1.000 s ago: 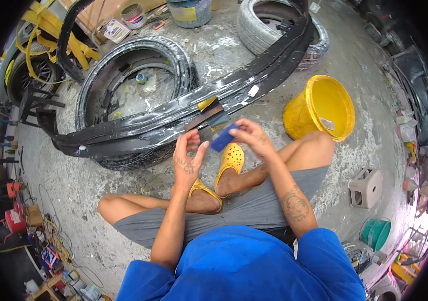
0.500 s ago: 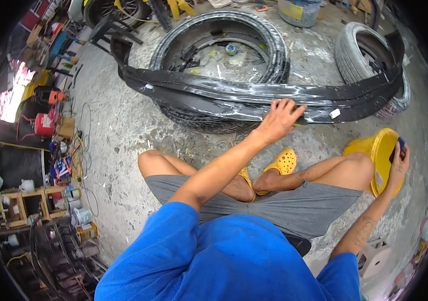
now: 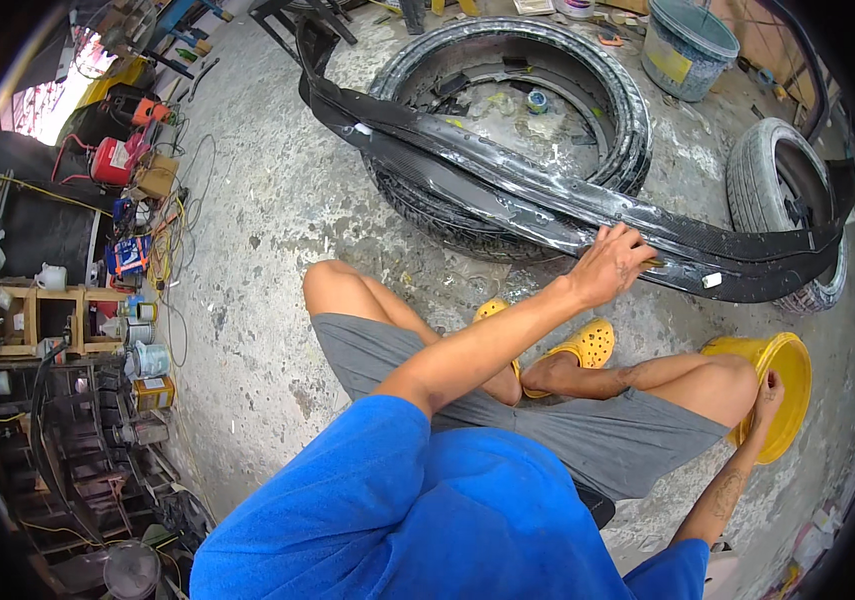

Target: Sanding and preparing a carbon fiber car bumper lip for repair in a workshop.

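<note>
A long, curved black car bumper lip (image 3: 487,190), wet and streaked with white, lies across a large tire (image 3: 397,205) and reaches over to a smaller tire (image 3: 757,180) on the right. My left hand (image 3: 607,268) is closed on its near edge, right of the middle. Something yellowish shows at the fingertips. On the right, beside my knee, a yellow bucket (image 3: 722,347) stands tilted toward me. My right hand (image 3: 767,402) is in its mouth with the fingers curled; what they hold, if anything, is hidden.
Behind the large tire are a grey bucket (image 3: 682,55) and a dark stool (image 3: 322,15). A small roll of tape (image 3: 536,101) lies within the tire's ring. Along the left stand paint cans (image 3: 150,360), cables, a red tool (image 3: 112,160) and a wooden frame (image 3: 37,320).
My right hand has gone lower into the yellow bucket, and the dark blue thing it held no longer shows. My left hand stays on the bumper lip. The view has turned.
</note>
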The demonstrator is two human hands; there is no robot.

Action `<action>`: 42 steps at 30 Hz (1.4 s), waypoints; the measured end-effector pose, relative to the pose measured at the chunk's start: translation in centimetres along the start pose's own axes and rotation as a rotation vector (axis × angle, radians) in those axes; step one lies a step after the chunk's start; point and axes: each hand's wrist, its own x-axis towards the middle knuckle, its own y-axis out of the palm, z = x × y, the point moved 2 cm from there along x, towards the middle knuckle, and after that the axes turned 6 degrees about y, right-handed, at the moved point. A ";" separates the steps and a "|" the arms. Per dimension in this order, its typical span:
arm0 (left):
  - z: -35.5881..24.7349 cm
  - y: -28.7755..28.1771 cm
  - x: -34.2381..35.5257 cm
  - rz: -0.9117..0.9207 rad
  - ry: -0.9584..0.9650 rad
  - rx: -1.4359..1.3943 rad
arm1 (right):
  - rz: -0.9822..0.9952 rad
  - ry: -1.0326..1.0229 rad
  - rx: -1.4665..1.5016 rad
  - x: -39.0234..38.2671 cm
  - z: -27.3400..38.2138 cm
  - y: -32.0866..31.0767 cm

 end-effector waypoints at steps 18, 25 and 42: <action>9.3 3.1 15.0 -0.580 -0.548 -0.711 | 0.346 0.344 1.553 15.1 21.0 -2.7; 16.5 7.8 18.4 -0.709 -1.066 -1.297 | 1.026 0.217 0.908 12.4 48.4 18.3; 18.0 3.7 16.3 -0.509 -0.570 -0.616 | 0.701 0.210 1.102 11.0 45.3 25.6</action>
